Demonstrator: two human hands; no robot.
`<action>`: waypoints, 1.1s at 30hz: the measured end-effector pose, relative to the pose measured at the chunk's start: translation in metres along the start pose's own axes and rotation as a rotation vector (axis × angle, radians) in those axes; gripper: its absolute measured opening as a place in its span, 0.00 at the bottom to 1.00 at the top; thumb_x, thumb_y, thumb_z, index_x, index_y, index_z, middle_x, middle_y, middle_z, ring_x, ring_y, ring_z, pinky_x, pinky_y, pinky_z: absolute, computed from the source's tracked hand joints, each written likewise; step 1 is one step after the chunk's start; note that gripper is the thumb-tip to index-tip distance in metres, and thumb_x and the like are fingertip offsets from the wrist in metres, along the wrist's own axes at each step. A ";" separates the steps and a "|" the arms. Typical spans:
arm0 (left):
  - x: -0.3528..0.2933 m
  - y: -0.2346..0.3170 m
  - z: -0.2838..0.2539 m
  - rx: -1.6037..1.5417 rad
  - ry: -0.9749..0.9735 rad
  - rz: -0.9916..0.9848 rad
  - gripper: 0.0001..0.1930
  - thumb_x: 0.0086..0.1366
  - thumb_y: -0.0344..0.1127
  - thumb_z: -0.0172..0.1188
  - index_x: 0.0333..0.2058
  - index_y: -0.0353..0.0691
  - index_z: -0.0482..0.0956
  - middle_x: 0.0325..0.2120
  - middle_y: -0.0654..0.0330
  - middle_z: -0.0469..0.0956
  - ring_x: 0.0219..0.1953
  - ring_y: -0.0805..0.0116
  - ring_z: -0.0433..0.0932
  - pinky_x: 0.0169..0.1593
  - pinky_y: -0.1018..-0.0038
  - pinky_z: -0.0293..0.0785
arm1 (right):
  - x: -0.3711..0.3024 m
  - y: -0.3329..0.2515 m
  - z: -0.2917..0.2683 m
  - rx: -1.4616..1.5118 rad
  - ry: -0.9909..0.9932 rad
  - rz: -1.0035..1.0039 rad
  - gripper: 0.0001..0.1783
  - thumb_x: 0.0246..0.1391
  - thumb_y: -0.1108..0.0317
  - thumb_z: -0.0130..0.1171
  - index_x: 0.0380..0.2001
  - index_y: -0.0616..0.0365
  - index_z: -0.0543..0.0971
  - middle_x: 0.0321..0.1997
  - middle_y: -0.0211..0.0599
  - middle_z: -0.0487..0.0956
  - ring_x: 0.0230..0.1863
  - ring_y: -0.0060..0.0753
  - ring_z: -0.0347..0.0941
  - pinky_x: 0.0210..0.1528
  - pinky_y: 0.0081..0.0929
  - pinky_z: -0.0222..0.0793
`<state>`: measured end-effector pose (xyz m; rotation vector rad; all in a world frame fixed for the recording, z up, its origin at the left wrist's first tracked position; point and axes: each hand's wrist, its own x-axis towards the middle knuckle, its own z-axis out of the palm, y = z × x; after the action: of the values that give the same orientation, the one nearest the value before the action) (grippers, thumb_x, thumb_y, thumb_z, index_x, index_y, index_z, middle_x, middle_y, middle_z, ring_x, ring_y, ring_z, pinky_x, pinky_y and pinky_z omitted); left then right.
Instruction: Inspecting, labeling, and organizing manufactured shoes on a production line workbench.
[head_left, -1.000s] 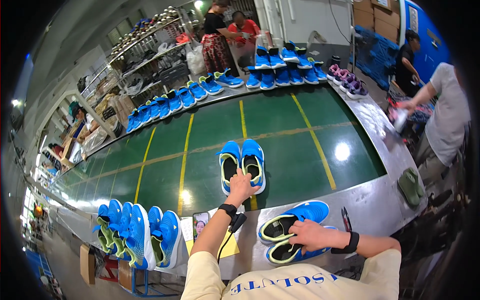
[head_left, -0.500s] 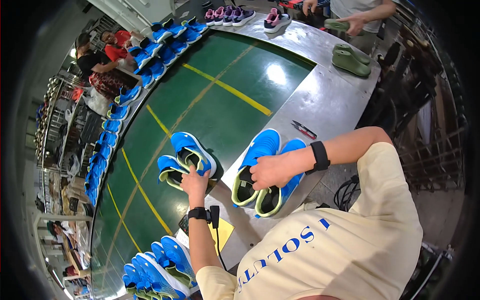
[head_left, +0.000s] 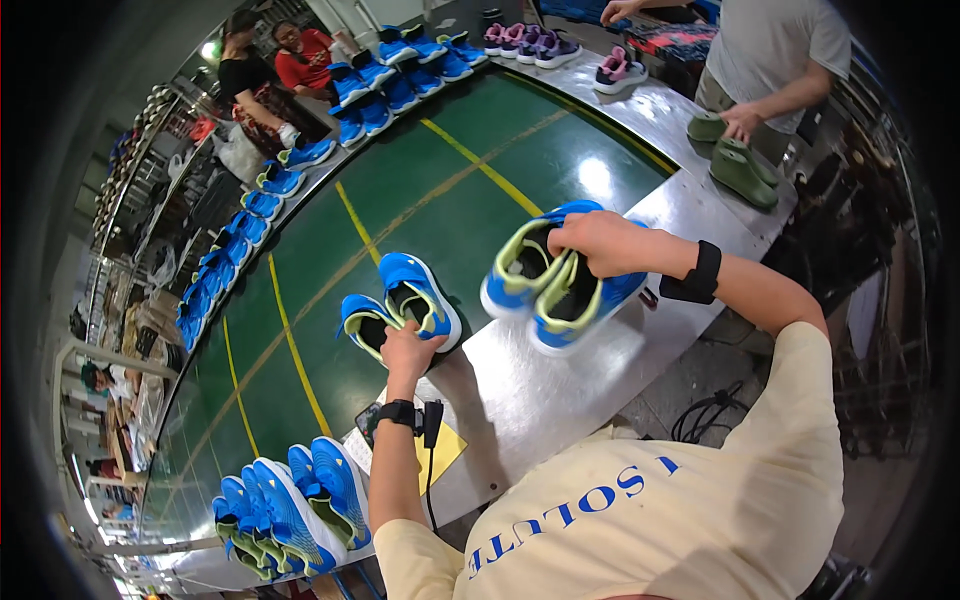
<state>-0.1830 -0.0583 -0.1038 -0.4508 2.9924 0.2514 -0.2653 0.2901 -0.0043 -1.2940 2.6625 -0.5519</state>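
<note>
Nearest the person, a cluster of blue shoes stands on edge at the near-left end of the steel counter, beside a yellow card lying flat on it. The left hand, a black wrist device just below it, has its grip closed on the heels of a pair of blue shoes with yellow-green lining; that pair rests at the line where the counter meets the green conveyor belt, soles down, toes pointing away. The right hand, with a black band on its wrist, has its grip wrapped over a second blue pair, held together and lifted clear of the counter, openings turned toward the camera. Further out, yellow lines cross the belt. A row of blue shoes lines its far-left edge, where two seated people work. At the far right, another person's hand touches a pair of olive-green shoes on the counter, with pink and purple shoes beyond.
</note>
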 end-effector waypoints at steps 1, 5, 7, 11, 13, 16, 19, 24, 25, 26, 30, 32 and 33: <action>-0.001 0.002 0.001 0.020 0.014 0.021 0.29 0.41 0.58 0.66 0.39 0.43 0.78 0.39 0.45 0.72 0.40 0.49 0.75 0.43 0.61 0.72 | 0.008 0.002 -0.002 -0.012 -0.001 -0.016 0.16 0.35 0.78 0.55 0.33 0.52 0.73 0.32 0.41 0.73 0.40 0.48 0.70 0.37 0.40 0.65; 0.004 0.002 0.009 0.083 -0.051 0.022 0.31 0.42 0.59 0.65 0.40 0.43 0.78 0.37 0.43 0.74 0.41 0.50 0.75 0.43 0.63 0.72 | 0.035 0.008 0.006 0.034 0.160 0.179 0.20 0.37 0.77 0.55 0.39 0.53 0.72 0.33 0.43 0.75 0.38 0.49 0.72 0.38 0.41 0.66; 0.009 0.001 0.007 0.081 -0.084 0.031 0.32 0.42 0.60 0.65 0.41 0.41 0.78 0.36 0.42 0.75 0.40 0.49 0.76 0.43 0.64 0.73 | 0.048 0.023 0.012 0.033 0.200 0.197 0.21 0.36 0.77 0.55 0.40 0.53 0.72 0.32 0.44 0.76 0.37 0.49 0.73 0.37 0.42 0.67; 0.010 -0.003 0.006 0.115 -0.166 0.021 0.30 0.42 0.59 0.65 0.38 0.41 0.77 0.36 0.43 0.75 0.40 0.50 0.76 0.43 0.63 0.74 | 0.085 0.058 0.018 0.263 0.213 0.319 0.22 0.34 0.74 0.58 0.39 0.53 0.71 0.35 0.42 0.78 0.38 0.47 0.74 0.38 0.39 0.68; 0.007 0.000 0.002 0.124 -0.153 0.000 0.30 0.42 0.59 0.65 0.38 0.42 0.77 0.36 0.44 0.74 0.39 0.51 0.76 0.41 0.64 0.74 | 0.108 0.078 0.021 0.314 0.213 0.397 0.25 0.30 0.72 0.63 0.38 0.52 0.70 0.34 0.43 0.79 0.37 0.47 0.75 0.37 0.37 0.68; 0.005 -0.001 0.002 0.119 -0.126 -0.021 0.28 0.42 0.59 0.65 0.37 0.45 0.77 0.34 0.46 0.73 0.36 0.52 0.77 0.39 0.64 0.75 | 0.156 0.125 0.025 0.239 0.327 0.400 0.25 0.30 0.70 0.63 0.38 0.52 0.70 0.32 0.45 0.78 0.36 0.49 0.74 0.36 0.39 0.67; 0.005 0.003 -0.003 0.085 -0.208 -0.094 0.30 0.43 0.60 0.64 0.39 0.45 0.77 0.39 0.47 0.71 0.39 0.52 0.76 0.43 0.63 0.73 | 0.216 0.182 -0.003 0.224 0.509 0.375 0.24 0.31 0.68 0.63 0.37 0.53 0.69 0.32 0.51 0.76 0.37 0.55 0.73 0.37 0.41 0.67; 0.003 -0.001 0.008 0.023 -0.159 -0.103 0.27 0.41 0.58 0.66 0.35 0.45 0.76 0.33 0.50 0.72 0.35 0.54 0.76 0.38 0.64 0.74 | 0.306 0.256 -0.089 -0.338 0.820 0.211 0.28 0.41 0.69 0.59 0.49 0.54 0.66 0.43 0.47 0.73 0.47 0.53 0.70 0.48 0.45 0.68; 0.000 -0.004 0.009 -0.006 -0.174 -0.122 0.27 0.41 0.58 0.66 0.36 0.44 0.76 0.34 0.50 0.72 0.36 0.54 0.76 0.39 0.65 0.73 | 0.314 0.246 -0.086 -0.302 0.750 0.243 0.25 0.42 0.69 0.58 0.47 0.55 0.68 0.43 0.47 0.74 0.46 0.52 0.70 0.46 0.45 0.69; -0.002 -0.006 0.008 -0.005 -0.171 -0.133 0.27 0.41 0.58 0.66 0.36 0.44 0.76 0.34 0.50 0.72 0.36 0.54 0.76 0.39 0.65 0.73 | 0.321 0.232 -0.084 -0.269 0.681 0.272 0.22 0.43 0.70 0.57 0.46 0.55 0.70 0.43 0.47 0.74 0.46 0.51 0.71 0.44 0.46 0.70; -0.001 -0.011 0.005 0.024 -0.250 -0.109 0.30 0.41 0.61 0.64 0.38 0.43 0.76 0.37 0.48 0.74 0.39 0.53 0.76 0.42 0.65 0.73 | 0.262 0.135 0.017 0.080 0.338 -0.110 0.18 0.39 0.72 0.55 0.39 0.57 0.76 0.43 0.47 0.75 0.48 0.48 0.70 0.52 0.37 0.65; 0.010 -0.012 -0.007 0.045 -0.348 -0.036 0.30 0.41 0.61 0.64 0.35 0.41 0.77 0.34 0.48 0.77 0.39 0.54 0.77 0.42 0.64 0.73 | 0.199 0.085 0.062 0.236 0.224 -0.147 0.21 0.42 0.68 0.59 0.43 0.57 0.74 0.46 0.44 0.75 0.49 0.46 0.70 0.52 0.38 0.65; 0.009 -0.016 -0.009 0.026 -0.287 -0.037 0.30 0.42 0.62 0.63 0.34 0.40 0.77 0.32 0.48 0.78 0.38 0.54 0.78 0.41 0.64 0.73 | 0.178 0.059 0.079 0.331 0.208 -0.144 0.21 0.44 0.67 0.60 0.44 0.57 0.74 0.45 0.44 0.75 0.49 0.45 0.70 0.51 0.37 0.66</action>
<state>-0.1870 -0.0775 -0.0979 -0.4271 2.7020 0.2495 -0.3979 0.1631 -0.0919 -1.3973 2.4945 -1.1500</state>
